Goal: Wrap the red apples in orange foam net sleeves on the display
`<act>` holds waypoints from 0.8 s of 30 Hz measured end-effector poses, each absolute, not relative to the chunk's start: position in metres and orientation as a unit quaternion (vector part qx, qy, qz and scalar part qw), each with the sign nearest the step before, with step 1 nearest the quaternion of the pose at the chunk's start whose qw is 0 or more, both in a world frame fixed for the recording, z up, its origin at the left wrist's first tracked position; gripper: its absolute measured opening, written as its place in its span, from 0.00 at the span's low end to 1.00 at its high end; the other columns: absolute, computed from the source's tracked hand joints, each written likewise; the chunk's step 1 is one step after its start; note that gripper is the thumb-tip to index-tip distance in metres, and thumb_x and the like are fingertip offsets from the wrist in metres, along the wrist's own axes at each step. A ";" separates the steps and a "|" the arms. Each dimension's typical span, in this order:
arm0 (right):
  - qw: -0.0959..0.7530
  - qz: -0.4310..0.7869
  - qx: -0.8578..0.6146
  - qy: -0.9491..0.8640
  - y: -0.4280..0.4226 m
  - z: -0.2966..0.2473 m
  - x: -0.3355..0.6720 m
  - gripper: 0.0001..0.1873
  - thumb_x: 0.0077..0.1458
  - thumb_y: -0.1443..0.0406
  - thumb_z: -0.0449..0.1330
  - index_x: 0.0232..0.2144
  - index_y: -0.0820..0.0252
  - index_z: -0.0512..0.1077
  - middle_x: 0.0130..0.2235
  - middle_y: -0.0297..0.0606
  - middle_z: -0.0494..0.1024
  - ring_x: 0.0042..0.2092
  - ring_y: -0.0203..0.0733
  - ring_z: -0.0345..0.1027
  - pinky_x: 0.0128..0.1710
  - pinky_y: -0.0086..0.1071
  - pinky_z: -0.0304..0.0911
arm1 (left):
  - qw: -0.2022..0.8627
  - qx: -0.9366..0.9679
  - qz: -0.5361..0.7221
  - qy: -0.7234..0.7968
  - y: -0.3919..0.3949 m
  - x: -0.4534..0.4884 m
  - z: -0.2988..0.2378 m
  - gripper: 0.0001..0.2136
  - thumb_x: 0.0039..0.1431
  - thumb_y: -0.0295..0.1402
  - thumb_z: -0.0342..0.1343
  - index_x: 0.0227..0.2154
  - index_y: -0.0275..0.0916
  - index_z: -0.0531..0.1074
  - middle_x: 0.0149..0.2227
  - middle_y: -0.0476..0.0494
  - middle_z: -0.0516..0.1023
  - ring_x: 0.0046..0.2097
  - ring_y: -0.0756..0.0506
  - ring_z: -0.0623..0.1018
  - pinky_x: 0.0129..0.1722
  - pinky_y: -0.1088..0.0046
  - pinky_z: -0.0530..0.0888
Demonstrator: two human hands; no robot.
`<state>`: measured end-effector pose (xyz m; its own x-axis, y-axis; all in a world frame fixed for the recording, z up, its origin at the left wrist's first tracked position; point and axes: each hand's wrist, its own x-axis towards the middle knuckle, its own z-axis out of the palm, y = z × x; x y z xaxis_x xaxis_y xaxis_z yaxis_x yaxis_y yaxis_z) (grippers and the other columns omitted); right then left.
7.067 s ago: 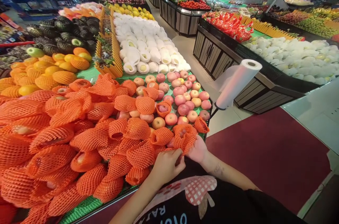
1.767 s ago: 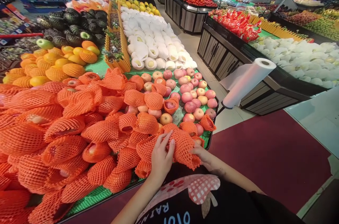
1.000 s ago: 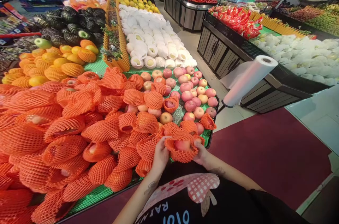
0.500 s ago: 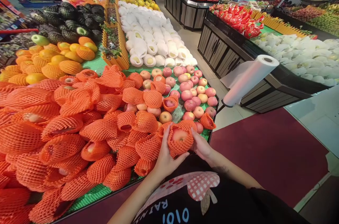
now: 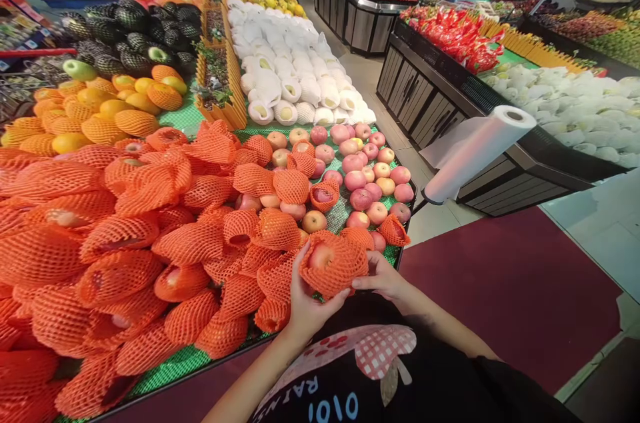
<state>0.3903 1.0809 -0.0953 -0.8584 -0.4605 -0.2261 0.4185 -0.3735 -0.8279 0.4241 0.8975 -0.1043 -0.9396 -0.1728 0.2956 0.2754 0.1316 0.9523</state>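
Observation:
Between my two hands is an apple (image 5: pixel 325 256) wrapped in an orange foam net (image 5: pixel 345 268), held just above the near edge of the fruit display. My left hand (image 5: pixel 306 300) cups its left side, with the thumb beneath. On the right, my right hand (image 5: pixel 384 276) grips the end of the net with thumb and fingers. The apple's bare top shows through the net's opening, turned to the left. Close behind it lie another netted apple (image 5: pixel 357 236) and a bare yellowish apple (image 5: pixel 314 221).
Many orange-netted fruits (image 5: pixel 187 243) are heaped at left. Loose pink apples (image 5: pixel 361 198) lie behind my hands, with white-netted fruit (image 5: pixel 300 70) beyond. A plastic bag roll (image 5: pixel 480 153) stands at the display's right corner. Mangoes (image 5: pixel 100 110) sit farther left.
The netted apple has turned, so its bare top now faces left and more of the net's side shows. My right hand has shifted its grip to the net's right end.

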 end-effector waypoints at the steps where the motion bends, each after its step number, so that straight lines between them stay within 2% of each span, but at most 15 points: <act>1: 0.269 -0.824 -0.034 0.498 1.082 -0.094 0.391 0.21 0.37 0.59 0.81 0.32 0.61 0.80 0.30 0.32 0.82 0.32 0.36 0.75 0.36 0.29 0.72 | 0.162 -0.038 -0.665 -0.728 0.897 0.425 -0.107 0.43 0.47 0.42 0.75 0.65 0.46 0.62 0.63 0.34 0.71 0.63 0.32 0.75 0.64 0.49 0.72; 4: 0.274 -0.802 -0.069 0.526 1.086 -0.087 0.393 0.19 0.41 0.59 0.80 0.32 0.62 0.80 0.30 0.32 0.81 0.32 0.35 0.74 0.36 0.29 0.71 | 0.121 -0.045 -0.702 -0.700 0.896 0.426 -0.112 0.46 0.46 0.45 0.76 0.66 0.46 0.60 0.66 0.32 0.68 0.66 0.30 0.71 0.67 0.47 0.68; 7: 0.280 -0.779 -0.083 0.555 1.086 -0.079 0.395 0.17 0.48 0.58 0.77 0.30 0.63 0.77 0.28 0.31 0.79 0.29 0.32 0.69 0.32 0.27 0.66 | 0.061 -0.039 -0.744 -0.664 0.898 0.424 -0.108 0.49 0.45 0.49 0.76 0.67 0.45 0.57 0.67 0.30 0.67 0.67 0.29 0.71 0.66 0.47 0.69; 10: 0.291 -0.785 -0.056 0.544 1.084 -0.081 0.392 0.20 0.45 0.56 0.78 0.30 0.63 0.76 0.28 0.30 0.77 0.28 0.32 0.68 0.31 0.26 0.64 | 0.047 -0.010 -0.745 -0.665 0.900 0.420 -0.102 0.48 0.48 0.49 0.74 0.68 0.44 0.56 0.67 0.30 0.66 0.66 0.31 0.72 0.66 0.47 0.69; 13: 0.304 -0.796 -0.007 0.524 1.081 -0.091 0.387 0.24 0.38 0.56 0.80 0.34 0.62 0.78 0.31 0.31 0.81 0.31 0.34 0.73 0.36 0.28 0.69 | 0.104 0.018 -0.681 -0.724 0.898 0.417 -0.103 0.44 0.50 0.44 0.73 0.67 0.45 0.57 0.68 0.32 0.63 0.68 0.32 0.68 0.69 0.47 0.64; 15: 0.315 -0.796 -0.002 0.517 1.080 -0.099 0.384 0.23 0.39 0.57 0.80 0.36 0.61 0.80 0.33 0.33 0.83 0.33 0.35 0.76 0.39 0.29 0.71 | 0.146 0.016 -0.641 -0.753 0.895 0.417 -0.106 0.46 0.48 0.43 0.73 0.68 0.46 0.57 0.69 0.32 0.60 0.68 0.32 0.67 0.69 0.47 0.63; 20: 0.322 -0.779 -0.050 0.536 1.081 -0.113 0.376 0.23 0.39 0.53 0.79 0.33 0.60 0.80 0.32 0.33 0.83 0.36 0.40 0.78 0.44 0.35 0.73 | 0.210 -0.013 -0.600 -0.772 0.893 0.420 -0.103 0.50 0.45 0.44 0.75 0.69 0.46 0.55 0.64 0.33 0.65 0.63 0.33 0.73 0.64 0.50 0.71; 22: 0.296 -0.757 -0.050 0.580 1.083 -0.114 0.371 0.23 0.40 0.51 0.79 0.31 0.60 0.78 0.31 0.33 0.82 0.35 0.41 0.77 0.44 0.37 0.73 | 0.233 -0.035 -0.583 -0.777 0.894 0.421 -0.099 0.51 0.45 0.41 0.75 0.70 0.46 0.53 0.62 0.34 0.68 0.60 0.34 0.76 0.62 0.52 0.73; 24: 0.228 -0.724 -0.028 0.651 1.085 -0.109 0.367 0.22 0.43 0.51 0.77 0.30 0.58 0.76 0.32 0.34 0.81 0.35 0.42 0.76 0.43 0.38 0.73 | 0.258 -0.064 -0.568 -0.779 0.894 0.419 -0.097 0.52 0.45 0.37 0.75 0.71 0.47 0.51 0.60 0.35 0.70 0.58 0.35 0.77 0.61 0.52 0.74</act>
<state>0.3670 1.0854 -0.1086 -0.8947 -0.3667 -0.2549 0.2926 -0.0500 -0.9549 0.4190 0.8941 -0.0972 -0.8592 -0.1927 0.4740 0.3924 0.3466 0.8520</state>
